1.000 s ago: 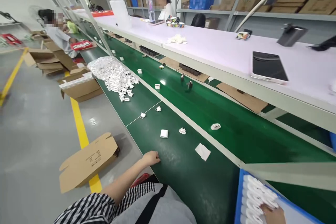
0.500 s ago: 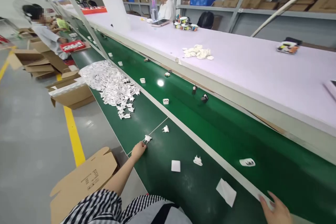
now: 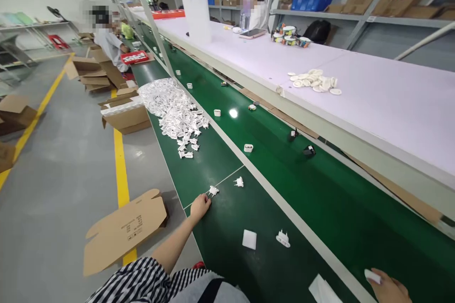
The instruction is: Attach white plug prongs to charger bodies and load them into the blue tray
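Note:
Near the front edge of the green work surface (image 3: 227,218), the fingertips of my left hand (image 3: 200,208) are closed at the pins of a small white two-pin plug piece (image 3: 213,191). Another such piece, a white plug (image 3: 239,182), lies just beyond it. Over the belt at the lower right, my right hand (image 3: 389,289) pinches a white charger housing (image 3: 372,276); part of this hand is cut off by the frame edge. Between my hands are a white square block (image 3: 249,239), a plug piece standing pins up (image 3: 283,238) and folded white paper (image 3: 324,289).
A heap of white plug pieces (image 3: 181,118) spills from a clear bag at the left. White housings (image 3: 248,148) and dark parts (image 3: 309,151) sit on the green belt (image 3: 270,175). White discs (image 3: 316,80) lie on the raised bench. A flattened carton (image 3: 124,232) is beside me; other people sit farther off.
My right hand, open beside the belt before, has closed on the white housing that lay on the belt. My left hand stays at the same plug piece. The view has turned left.

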### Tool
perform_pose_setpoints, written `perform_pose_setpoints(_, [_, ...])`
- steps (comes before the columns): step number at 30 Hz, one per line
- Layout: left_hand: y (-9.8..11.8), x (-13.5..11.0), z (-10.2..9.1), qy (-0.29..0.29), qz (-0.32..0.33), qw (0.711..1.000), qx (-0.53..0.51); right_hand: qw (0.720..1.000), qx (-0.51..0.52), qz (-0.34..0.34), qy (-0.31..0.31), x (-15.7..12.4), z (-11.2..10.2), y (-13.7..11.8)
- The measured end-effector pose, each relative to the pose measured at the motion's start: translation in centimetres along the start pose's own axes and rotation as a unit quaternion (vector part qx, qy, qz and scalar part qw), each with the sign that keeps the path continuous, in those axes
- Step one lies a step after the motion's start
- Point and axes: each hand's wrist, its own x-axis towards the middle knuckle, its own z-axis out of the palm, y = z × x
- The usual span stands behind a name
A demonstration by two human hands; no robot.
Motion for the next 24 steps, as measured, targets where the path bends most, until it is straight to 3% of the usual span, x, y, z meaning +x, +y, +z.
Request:
perform_pose_setpoints(2, [0.6,-0.3,0.1,-0.005,0.024,1.0,0.001,0.998,0.025,0.051,0.007,-3.0,-0.6,-1.2])
perform_pose_setpoints(5, [2.5,-2.2,1.0,-0.034,0.134,0.99,-0.007,0.997,0.071,-0.02,0.026,-8.6,-0.4,-4.3])
perform_pose_setpoints(9, [6.2,-5.8,3.2,-0.104,0.316,0.943,-0.029,0.991,0.064,-0.121,-0.007,-16.2,2.6,-7.5])
perform_pose_setpoints(13, [9.2,-8.5,5.5,-0.11,0.365,0.925,-0.005,0.99,0.019,-0.141,0.011,-21.6,6.0,-8.5])
perform_pose_setpoints(17, [10.5,-9.7,6.9,-0.112,0.371,0.922,0.012,0.994,0.012,-0.098,0.049,-22.7,7.4,-8.4])
perform_pose_setpoints(24, [10.2,-10.1,7.1,-0.106,0.345,0.932,0.0,0.998,0.021,-0.025,0.054,-20.6,5.9,-5.4])
